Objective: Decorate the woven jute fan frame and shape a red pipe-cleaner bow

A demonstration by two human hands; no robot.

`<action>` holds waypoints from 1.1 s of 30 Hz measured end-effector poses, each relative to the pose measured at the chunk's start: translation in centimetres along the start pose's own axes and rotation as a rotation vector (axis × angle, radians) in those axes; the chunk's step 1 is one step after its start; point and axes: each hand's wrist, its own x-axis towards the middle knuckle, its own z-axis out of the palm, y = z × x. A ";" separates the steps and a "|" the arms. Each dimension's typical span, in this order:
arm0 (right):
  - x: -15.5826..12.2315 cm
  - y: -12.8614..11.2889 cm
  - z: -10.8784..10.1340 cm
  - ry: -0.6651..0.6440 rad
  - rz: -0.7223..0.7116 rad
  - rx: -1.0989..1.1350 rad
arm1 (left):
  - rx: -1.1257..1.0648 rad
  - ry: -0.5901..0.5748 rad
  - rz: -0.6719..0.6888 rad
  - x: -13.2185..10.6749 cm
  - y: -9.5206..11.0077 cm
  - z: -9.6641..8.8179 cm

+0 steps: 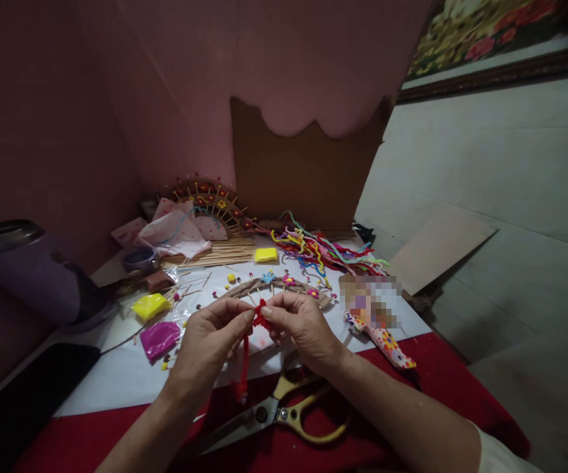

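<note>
My left hand and my right hand meet over a white sheet, and both pinch the top of a red fuzzy pipe cleaner. Its upper end is bunched between my fingertips, and the rest hangs down toward the red cloth. Just beyond my fingers lies a curved brown cardboard arc studded with small coloured beads on sticks. Gold-handled scissors lie closed on the red cloth under my right wrist.
Yellow clay and magenta clay lie at the left. A heap of coloured pipe cleaners, thin wooden sticks, a decorated fan piece, a cardboard cut-out and a purple container surround the work.
</note>
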 end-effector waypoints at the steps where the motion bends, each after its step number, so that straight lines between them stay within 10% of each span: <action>1: 0.0 0.0 0.0 0.007 0.001 -0.003 | 0.019 0.013 0.014 -0.1 0.1 0.0; 19: 0.1 0.0 0.0 0.000 -0.021 -0.044 | 0.250 0.109 0.242 -0.4 -0.4 0.2; 33: 0.3 0.2 -0.6 -0.027 0.026 -0.044 | 0.559 -0.047 0.571 -0.4 -0.5 -0.5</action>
